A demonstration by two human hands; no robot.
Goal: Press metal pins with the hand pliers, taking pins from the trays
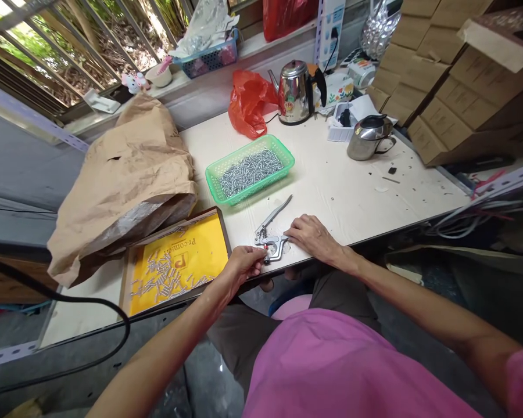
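Metal hand-press pliers [278,242] with a C-shaped jaw lie near the table's front edge, one long handle slanting away to the back right. My left hand [246,260] is closed in a pinch right at the red and black end of the jaw; whatever is between its fingertips is too small to make out. From the other side, my right hand [311,237] curls its fingers on the pliers' near arm. Beyond the pliers stands a green plastic basket [286,169] full of small metal pins. To the left, similar pins [165,278] lie scattered over a yellow sheet in a shallow tray [222,223].
Crumpled brown paper [126,168] covers the table's left part. At the back are a red plastic bag [247,104], a steel kettle [294,96] and a small metal pot [366,139]. Cardboard boxes [462,87] are stacked at right. A black cable [91,299] loops at left.
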